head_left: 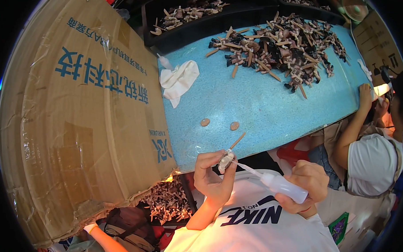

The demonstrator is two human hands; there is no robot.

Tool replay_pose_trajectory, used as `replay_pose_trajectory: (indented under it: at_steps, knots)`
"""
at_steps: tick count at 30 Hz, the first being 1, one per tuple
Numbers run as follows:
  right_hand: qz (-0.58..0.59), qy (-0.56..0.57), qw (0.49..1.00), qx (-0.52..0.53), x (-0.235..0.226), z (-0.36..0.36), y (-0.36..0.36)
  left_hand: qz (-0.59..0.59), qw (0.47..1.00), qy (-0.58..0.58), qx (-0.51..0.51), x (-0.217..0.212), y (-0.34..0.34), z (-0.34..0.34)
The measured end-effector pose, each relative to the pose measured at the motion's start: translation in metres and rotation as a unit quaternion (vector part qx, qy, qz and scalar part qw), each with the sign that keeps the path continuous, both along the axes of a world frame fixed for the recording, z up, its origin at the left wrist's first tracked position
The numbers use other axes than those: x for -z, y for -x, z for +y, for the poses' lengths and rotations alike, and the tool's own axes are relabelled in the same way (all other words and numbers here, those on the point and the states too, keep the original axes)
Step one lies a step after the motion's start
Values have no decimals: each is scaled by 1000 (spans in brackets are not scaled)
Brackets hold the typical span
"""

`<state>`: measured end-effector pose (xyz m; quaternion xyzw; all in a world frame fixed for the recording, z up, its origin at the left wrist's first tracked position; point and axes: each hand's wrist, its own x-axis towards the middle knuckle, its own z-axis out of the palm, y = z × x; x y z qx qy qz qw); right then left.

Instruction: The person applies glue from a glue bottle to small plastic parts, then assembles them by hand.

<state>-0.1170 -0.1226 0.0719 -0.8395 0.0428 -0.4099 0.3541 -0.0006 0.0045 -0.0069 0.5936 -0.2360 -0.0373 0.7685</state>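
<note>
Between the thumb and fingers of my left hand is a small figurine, pale with a thin tan stick part pointing up and right. My right hand is wrapped round a translucent white squeeze bottle. The bottle's long thin nozzle points left, its tip at the figurine; whether they touch is hard to tell. Just beyond my hands, two small tan oval pieces lie apart on the blue table mat: a left piece and a right piece.
A big heap of similar figurines covers the far part of the blue mat. Black trays hold more figurines. A crumpled white cloth lies beside a tall cardboard box on the left. Another person sits at right.
</note>
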Motion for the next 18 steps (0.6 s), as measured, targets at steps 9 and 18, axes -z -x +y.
replay_pose_trajectory:
  at_steps: [9, 18]
  knots:
    - [-10, 1, 1000, 7, 2, 0, -1, -15, 999, -26, 14, 0, -2, 4]
    - [-5, -11, 1000, -2, 2, 1, 1, 33, 999, 3, 4, -2, 0, 3]
